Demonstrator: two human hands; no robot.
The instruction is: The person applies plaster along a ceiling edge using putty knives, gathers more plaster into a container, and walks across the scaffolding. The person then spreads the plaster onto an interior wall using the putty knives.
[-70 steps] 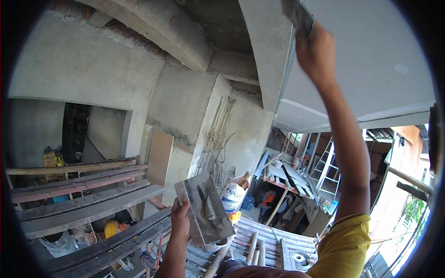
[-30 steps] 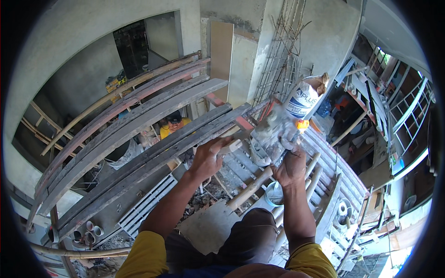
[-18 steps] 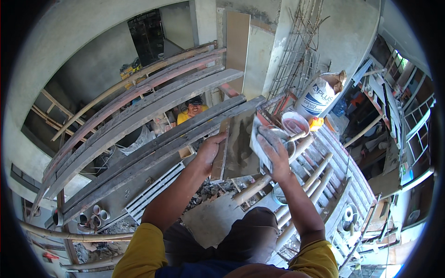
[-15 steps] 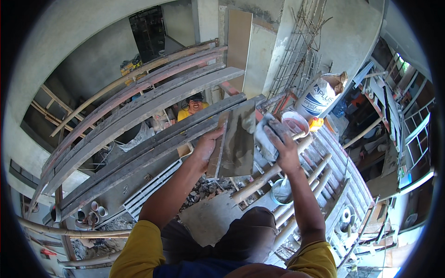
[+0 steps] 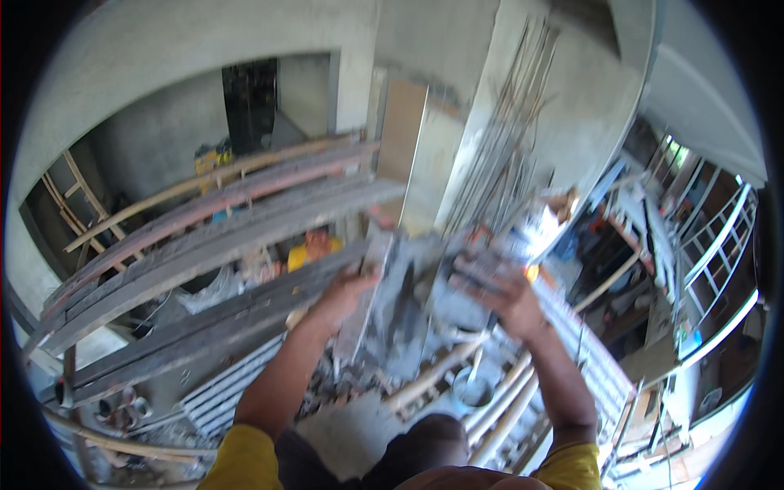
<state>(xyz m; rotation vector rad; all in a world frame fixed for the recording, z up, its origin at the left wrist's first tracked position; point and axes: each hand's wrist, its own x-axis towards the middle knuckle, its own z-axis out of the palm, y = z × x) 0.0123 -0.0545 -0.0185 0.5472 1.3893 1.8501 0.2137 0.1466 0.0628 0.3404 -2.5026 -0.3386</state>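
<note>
My left hand [image 5: 347, 292] grips the left edge of a flat board [image 5: 400, 302] smeared with grey paste, held upward in front of me. At the board's right, my right hand [image 5: 502, 290] has its fingers over a pale, paste-covered flat blade [image 5: 453, 298], pressing on it close to the board's surface. Motion blur smears both hands and the blade, so their edges are unclear. A bucket [image 5: 474, 388] with a stick in it sits below, and a white sack [image 5: 531, 229], partly washed out by glare, stands just beyond my right hand.
Long planks [image 5: 212, 220] cross the left side, with a co-worker in yellow [image 5: 314, 249] below. Bamboo poles [image 5: 498, 408] lie underfoot. Bundled rebar [image 5: 502, 122] leans on the concrete wall. A ladder frame [image 5: 710, 245] and a cluttered structure are at right, under a pale ceiling panel [image 5: 694, 98].
My right hand has come down from overhead to the board. Over the last half second the view has tilted slightly up, and both hands and the board sit lower in it, now blurred.
</note>
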